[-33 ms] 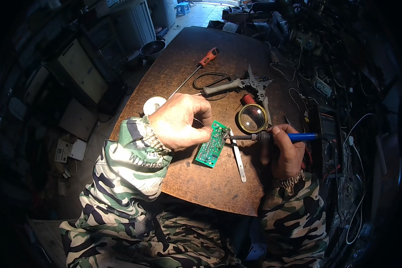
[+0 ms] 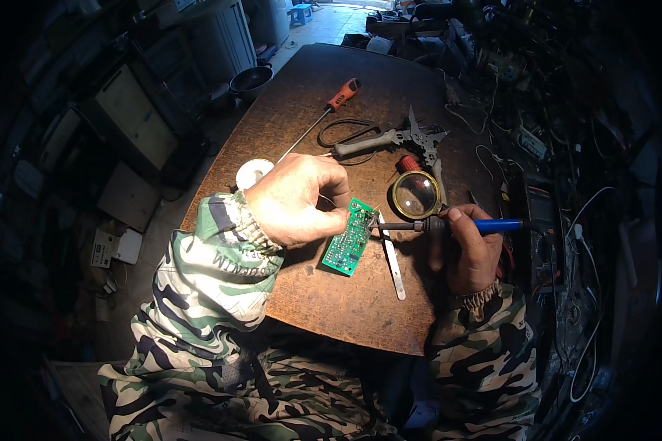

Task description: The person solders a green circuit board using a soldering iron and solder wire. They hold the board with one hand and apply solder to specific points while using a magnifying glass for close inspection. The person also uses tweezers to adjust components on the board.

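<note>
1. We see nothing clearly shifted since the earlier frame; the left hand and right hand stay apart.
2. The left pinches the green circuit board at eleven o'clock, over the wooden table.
3. The right grips the soldering iron at three; we can't quite tell whether its tip touches.
4. Tweezers lie at four.

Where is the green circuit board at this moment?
In the head view, the green circuit board is near the middle, with the left hand at its upper left edge and the soldering iron on its right.
</note>
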Motion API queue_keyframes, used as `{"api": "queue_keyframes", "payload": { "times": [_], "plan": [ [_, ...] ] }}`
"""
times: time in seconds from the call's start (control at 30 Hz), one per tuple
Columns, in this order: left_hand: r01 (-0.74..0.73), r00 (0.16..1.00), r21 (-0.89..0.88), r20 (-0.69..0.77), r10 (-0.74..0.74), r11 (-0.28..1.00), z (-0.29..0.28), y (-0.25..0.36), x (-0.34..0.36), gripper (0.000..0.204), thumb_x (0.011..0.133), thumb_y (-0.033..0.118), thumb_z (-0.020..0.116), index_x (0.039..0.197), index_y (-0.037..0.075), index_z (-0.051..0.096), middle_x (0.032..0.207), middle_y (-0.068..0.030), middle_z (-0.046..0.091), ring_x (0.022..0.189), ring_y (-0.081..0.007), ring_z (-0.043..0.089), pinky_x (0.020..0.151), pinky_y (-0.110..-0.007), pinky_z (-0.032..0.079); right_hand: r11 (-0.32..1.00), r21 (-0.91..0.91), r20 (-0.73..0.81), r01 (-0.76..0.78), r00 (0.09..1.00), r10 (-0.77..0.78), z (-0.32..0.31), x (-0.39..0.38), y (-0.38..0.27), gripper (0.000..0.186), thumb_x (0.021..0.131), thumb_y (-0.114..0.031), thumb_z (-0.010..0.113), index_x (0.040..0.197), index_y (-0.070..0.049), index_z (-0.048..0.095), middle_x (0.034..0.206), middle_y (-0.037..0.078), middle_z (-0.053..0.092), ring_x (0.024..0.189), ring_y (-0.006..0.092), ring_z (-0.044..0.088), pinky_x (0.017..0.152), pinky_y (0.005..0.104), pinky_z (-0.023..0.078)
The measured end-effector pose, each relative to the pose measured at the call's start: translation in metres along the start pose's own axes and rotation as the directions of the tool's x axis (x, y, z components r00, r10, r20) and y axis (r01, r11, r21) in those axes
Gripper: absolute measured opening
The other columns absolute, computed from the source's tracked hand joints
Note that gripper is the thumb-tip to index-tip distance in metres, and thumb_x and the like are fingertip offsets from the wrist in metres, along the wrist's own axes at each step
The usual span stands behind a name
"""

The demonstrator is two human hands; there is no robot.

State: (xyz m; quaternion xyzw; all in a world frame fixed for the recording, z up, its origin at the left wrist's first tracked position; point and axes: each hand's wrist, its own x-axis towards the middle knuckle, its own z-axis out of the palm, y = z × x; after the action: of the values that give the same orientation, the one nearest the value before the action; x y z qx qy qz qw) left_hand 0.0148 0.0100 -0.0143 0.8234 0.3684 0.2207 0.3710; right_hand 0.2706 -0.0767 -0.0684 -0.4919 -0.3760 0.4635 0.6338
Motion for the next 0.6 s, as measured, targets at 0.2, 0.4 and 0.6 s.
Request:
{"api": "queue_keyframes", "payload": {
  "times": [0.2, 0.4, 0.6],
  "plan": [
    [-0.018, 1.0, 0.028, -0.007, 0.018, 0.999, -0.0005, 0.0011, 0.0002, 0.02, 0.073, 0.015, 0.074, 0.078, -0.003, 0.069, 0.079, -0.0161, 0.069, 0.073, -0.0268, 0.07, 0.067, -0.037, 0.054, 1.0, 0.009, 0.002, 0.003, 1.0, -0.003, -0.0002, 0.0002, 0.001, 0.024, 0.093, -0.021, 0.066, 0.091, 0.003, 0.063, 0.068, 0.001, 0.051, 0.046, 0.0131, 0.054, 0.035, 0.0267, 0.039],
    [-0.013, 1.0, 0.035, -0.012, 0.013, 0.999, -0.0011, 0.0021, -0.0001, 0.02, 0.073, 0.016, 0.074, 0.078, -0.003, 0.069, 0.079, -0.0162, 0.069, 0.073, -0.027, 0.07, 0.067, -0.037, 0.054, 0.999, 0.036, 0.02, -0.034, 0.999, 0.033, -0.0033, -0.0004, -0.0026, 0.025, 0.091, -0.02, 0.07, 0.092, 0.004, 0.065, 0.073, 0.009, 0.065, 0.056, 0.0142, 0.06, 0.05, 0.0278, 0.05],
    [0.008, 1.0, 0.028, -0.01, -0.008, 1.0, -0.001, 0.0039, -0.0003, 0.019, 0.074, 0.016, 0.074, 0.079, -0.003, 0.069, 0.079, -0.0161, 0.069, 0.073, -0.0266, 0.07, 0.068, -0.037, 0.054, 1.0, 0.019, 0.008, -0.019, 1.0, 0.019, -0.001, -0.0005, -0.0008, 0.024, 0.092, -0.021, 0.068, 0.092, 0.003, 0.063, 0.07, 0.004, 0.056, 0.05, 0.0135, 0.056, 0.041, 0.0269, 0.043]
  ]
}}
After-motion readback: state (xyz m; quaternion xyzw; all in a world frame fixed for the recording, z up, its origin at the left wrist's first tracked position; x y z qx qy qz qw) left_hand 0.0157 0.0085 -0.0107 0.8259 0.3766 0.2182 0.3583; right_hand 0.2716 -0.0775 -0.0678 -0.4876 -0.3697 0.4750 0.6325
